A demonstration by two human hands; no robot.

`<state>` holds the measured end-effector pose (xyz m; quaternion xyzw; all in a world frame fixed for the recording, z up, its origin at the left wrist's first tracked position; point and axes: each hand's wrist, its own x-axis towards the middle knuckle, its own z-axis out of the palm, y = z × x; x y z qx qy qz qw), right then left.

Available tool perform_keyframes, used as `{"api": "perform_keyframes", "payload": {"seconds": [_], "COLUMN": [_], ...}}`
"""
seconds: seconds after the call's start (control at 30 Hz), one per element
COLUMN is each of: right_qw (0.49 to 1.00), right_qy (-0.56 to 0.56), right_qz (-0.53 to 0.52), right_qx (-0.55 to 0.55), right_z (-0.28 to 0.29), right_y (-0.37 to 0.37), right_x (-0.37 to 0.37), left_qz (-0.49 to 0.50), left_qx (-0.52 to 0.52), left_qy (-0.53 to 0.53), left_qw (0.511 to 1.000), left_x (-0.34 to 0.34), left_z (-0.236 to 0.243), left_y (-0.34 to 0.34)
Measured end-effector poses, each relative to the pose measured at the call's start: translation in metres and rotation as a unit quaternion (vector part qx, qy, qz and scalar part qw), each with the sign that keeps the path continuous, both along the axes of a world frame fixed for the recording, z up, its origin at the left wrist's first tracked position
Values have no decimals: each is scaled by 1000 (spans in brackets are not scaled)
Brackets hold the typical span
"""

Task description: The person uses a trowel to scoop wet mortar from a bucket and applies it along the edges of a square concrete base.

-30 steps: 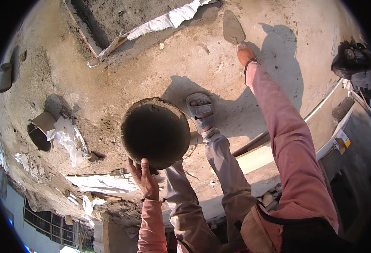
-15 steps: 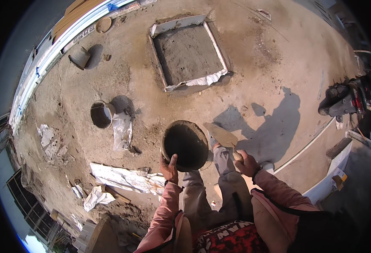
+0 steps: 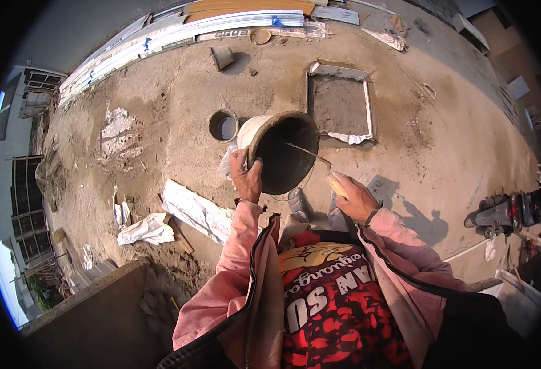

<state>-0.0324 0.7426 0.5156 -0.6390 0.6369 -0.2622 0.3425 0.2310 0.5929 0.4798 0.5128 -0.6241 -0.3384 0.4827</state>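
Note:
My left hand [image 3: 246, 174] grips the near left rim of a cement-smeared bucket [image 3: 253, 130], its thumb over the edge. The bucket hangs tilted before me with its mouth turned toward me; the inside is dark, so its contents cannot be made out. My right hand [image 3: 356, 200] is closed round the handle of a trowel [image 3: 309, 152]. The blade, seen nearly edge-on, reaches into the bucket's mouth.
Beyond the bucket lies a square framed bed [image 3: 339, 106] of grey mortar. Two more buckets [image 3: 224, 126] [image 3: 223, 57] are on the ground to the left. White sacks [image 3: 196, 209] lie nearer, a low wall [image 3: 92, 313] lower left, a motorcycle [image 3: 498, 209] right.
My left hand has raised the bucket and tipped its mouth toward me. The trowel has swung from beside the bucket into its mouth. My view has shifted, showing more on the left.

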Motion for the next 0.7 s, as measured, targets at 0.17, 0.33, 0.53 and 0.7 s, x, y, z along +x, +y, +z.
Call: {"api": "perform_keyframes", "payload": {"seconds": [0.17,0.33,0.53,0.7], "right_qw": [997,994,952,963], "right_qy": [28,84,221,260], "right_qz": [41,34,191,67], "right_qx": [-56,-62,88,-1], "right_z": [21,29,80,90], "right_y": [-42,-71,-45,-52], "right_x": [50,79,75,74], "left_qz": [-38,-40,-22,-65], "left_qx": [81,138,154,169], "left_qy": [247,404,430,380], "left_qw": [965,904,889,907], "left_x": [33,39,34,4], "left_z": [40,62,50,40], "left_y": [-5,13,23,38]}}
